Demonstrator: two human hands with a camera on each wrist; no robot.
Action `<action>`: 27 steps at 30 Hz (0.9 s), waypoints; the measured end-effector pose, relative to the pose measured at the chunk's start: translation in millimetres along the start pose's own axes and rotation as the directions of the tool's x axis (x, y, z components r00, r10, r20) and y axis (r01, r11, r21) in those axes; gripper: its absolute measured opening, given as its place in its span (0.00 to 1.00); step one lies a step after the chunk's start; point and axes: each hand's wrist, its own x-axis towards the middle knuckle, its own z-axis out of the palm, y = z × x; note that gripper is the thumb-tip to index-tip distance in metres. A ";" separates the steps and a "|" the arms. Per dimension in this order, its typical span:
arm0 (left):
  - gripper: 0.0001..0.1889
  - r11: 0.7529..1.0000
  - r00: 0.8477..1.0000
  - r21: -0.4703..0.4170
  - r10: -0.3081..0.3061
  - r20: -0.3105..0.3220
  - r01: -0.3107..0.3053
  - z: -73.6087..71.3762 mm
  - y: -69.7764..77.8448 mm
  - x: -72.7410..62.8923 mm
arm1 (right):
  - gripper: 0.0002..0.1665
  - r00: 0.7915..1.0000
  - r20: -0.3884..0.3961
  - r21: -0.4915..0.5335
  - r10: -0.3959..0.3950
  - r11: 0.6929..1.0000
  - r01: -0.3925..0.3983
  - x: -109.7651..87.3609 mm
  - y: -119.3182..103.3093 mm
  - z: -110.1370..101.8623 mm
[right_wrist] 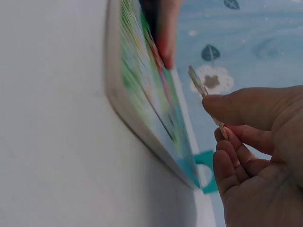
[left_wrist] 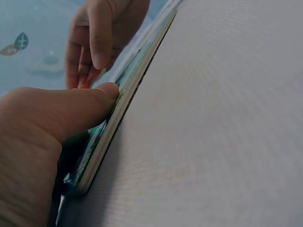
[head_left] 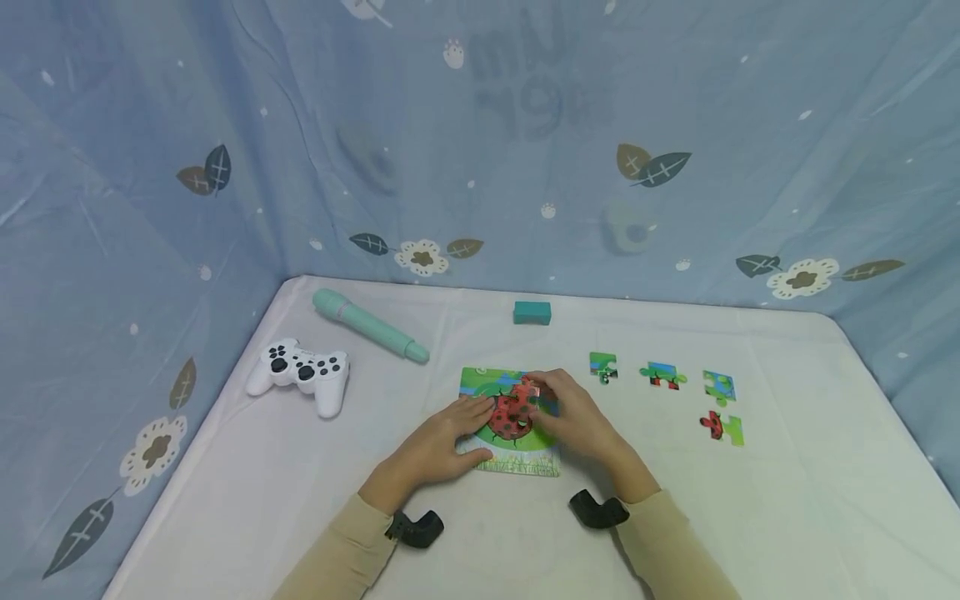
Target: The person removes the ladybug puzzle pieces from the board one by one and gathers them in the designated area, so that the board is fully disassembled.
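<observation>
A ladybug jigsaw board (head_left: 517,462) lies on the table in front of the person, with a red spotted ladybug on green. My left hand (head_left: 438,446) rests on its left side, fingers extended over the picture; the left wrist view shows the thumb (left_wrist: 90,106) on the board's near edge. Above the board, my right hand (head_left: 581,421) pinches a puzzle piece (right_wrist: 199,82) between thumb and fingers. That piece appears tilted and raised off the board in the right wrist view. Part of the picture is hidden beneath the hands.
Several loose puzzle pieces (head_left: 663,375) lie right of the board. A teal block (head_left: 532,313) stands behind it. To the left are a white game controller (head_left: 303,372) and a mint-green toy microphone (head_left: 371,327). A blue patterned curtain (head_left: 480,167) borders the white table (head_left: 465,550).
</observation>
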 end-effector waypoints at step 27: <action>0.35 1.000 1.000 0.015 0.015 -0.005 -0.015 -0.7 -1.8 -0.4 | 0.31 0.989 -0.080 -0.162 0.123 0.978 -0.134 -87.0 70.3 -112.7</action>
